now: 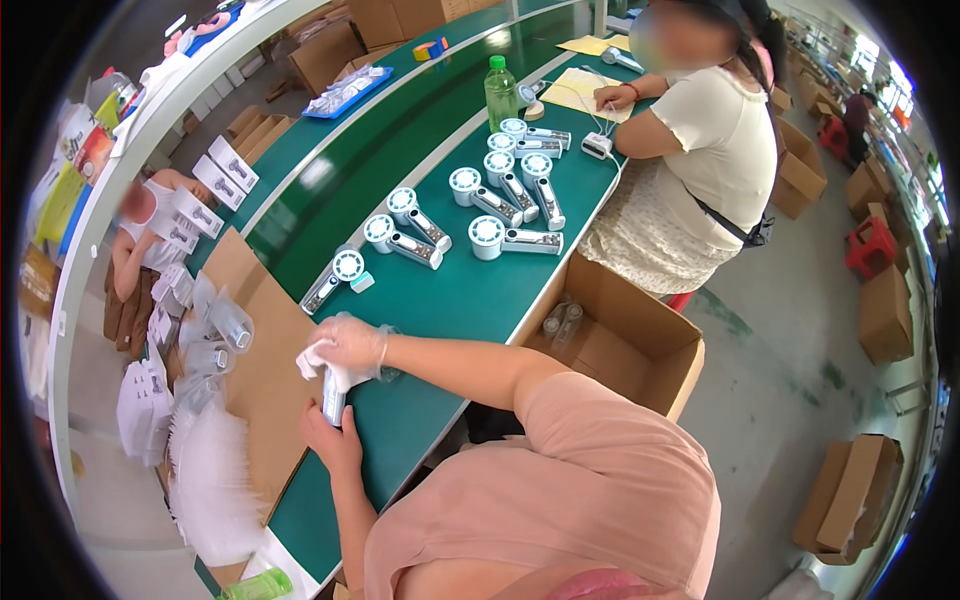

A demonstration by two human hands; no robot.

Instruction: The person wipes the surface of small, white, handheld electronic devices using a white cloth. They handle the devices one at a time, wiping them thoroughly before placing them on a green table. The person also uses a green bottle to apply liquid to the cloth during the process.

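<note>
My left hand point(334, 440) is closed around the lower end of a silver-blue handheld fan point(333, 402) near the table edge. My right hand point(352, 343), in a thin clear plastic glove, presses a bunched white cloth point(316, 358) against the fan's upper part. The cloth and hand hide the fan's head. Just beyond lies another handheld fan point(347, 265) with a round vented head, a small pale green block point(362, 283) beside it. Several more such fans point(487, 236) lie farther along the green table.
Cardboard point(255, 350) covers the table on the left, with bagged fans point(230, 322) and a stack of clear plastic bags point(210, 480). An open carton point(640, 340) stands at my right, fans inside. A co-worker point(715, 150) sits beyond it; a green bottle point(499, 95) stands near them.
</note>
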